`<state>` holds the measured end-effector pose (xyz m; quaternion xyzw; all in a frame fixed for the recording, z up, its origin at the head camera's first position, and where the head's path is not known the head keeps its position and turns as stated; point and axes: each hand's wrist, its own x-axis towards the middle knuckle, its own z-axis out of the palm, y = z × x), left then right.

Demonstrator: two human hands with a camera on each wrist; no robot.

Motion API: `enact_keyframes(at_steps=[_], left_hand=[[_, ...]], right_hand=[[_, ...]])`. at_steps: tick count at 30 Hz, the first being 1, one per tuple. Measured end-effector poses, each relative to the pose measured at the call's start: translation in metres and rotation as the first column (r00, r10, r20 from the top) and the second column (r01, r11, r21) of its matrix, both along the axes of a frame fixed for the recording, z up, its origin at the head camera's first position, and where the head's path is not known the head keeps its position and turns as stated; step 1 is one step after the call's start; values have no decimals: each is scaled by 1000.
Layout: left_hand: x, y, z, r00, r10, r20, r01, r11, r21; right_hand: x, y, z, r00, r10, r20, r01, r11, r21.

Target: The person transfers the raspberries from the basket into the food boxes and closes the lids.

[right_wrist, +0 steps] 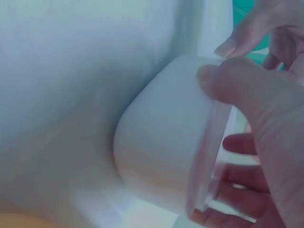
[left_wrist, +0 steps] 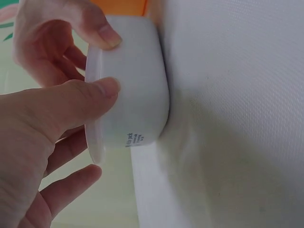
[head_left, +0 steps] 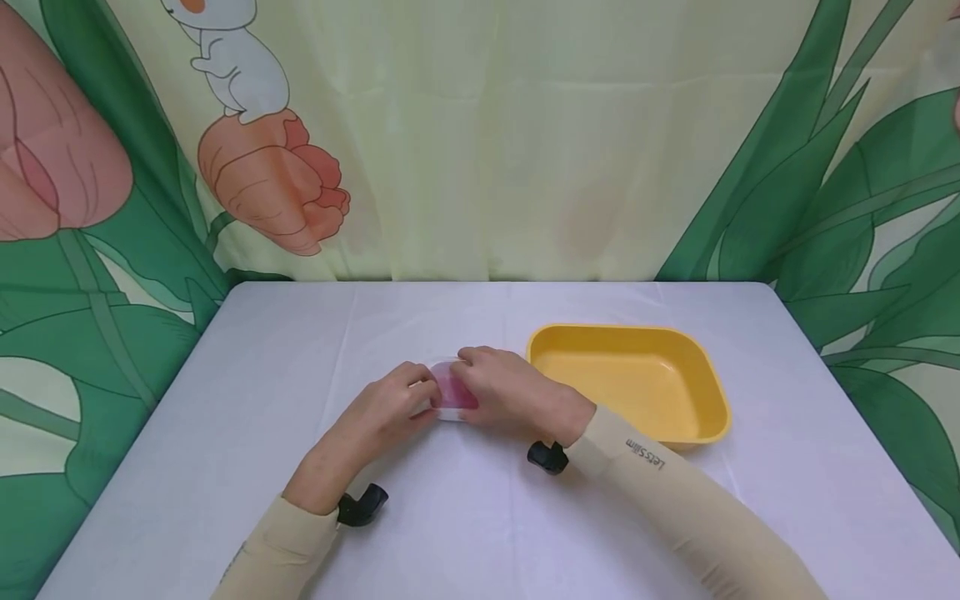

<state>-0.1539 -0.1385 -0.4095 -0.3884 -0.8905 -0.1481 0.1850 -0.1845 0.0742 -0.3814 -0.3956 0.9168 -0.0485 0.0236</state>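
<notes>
A small white plastic tub (head_left: 448, 414) with a clear lid (head_left: 453, 387) sits upright on the white tablecloth, pink showing through its top. From the left side my left hand (head_left: 388, 407) grips it, thumb pressed to the wall and fingers at the lid's edge. My right hand (head_left: 512, 385) holds the opposite side, its thumb (right_wrist: 228, 80) on the wall near the rim and fingers around the lid. Small dark print (left_wrist: 135, 138) marks the tub's side in the left wrist view. Part of the lid is hidden under the right hand.
Just right of the right hand stands a yellow rectangular basin (head_left: 630, 367) with rounded corners. The white-covered table (head_left: 262, 375) ends at a printed curtain (head_left: 495, 167) behind. Each wrist carries a black camera (head_left: 549, 457).
</notes>
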Motion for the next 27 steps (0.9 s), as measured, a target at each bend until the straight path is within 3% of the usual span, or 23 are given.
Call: enact_keyframes(at_steps=[7,17,21,27], left_hand=[[0,0,2,1000,-18,22,18,1000,-16],[-1,1,3,1000,-5,22,4,1000,11],[-1,1,7,1000,-3,20,3,999,45],[-3,0,12,1000,8,-12,-7,990,137]], right_hand=[[-4,2,3,996,-6,92,5,1000,10],[-4,12,5,984,-15,178,31,996,-87],[-5,16,8,985,10,170,17,987,-158],[-7,22,13,994,80,78,-58,965,-256]])
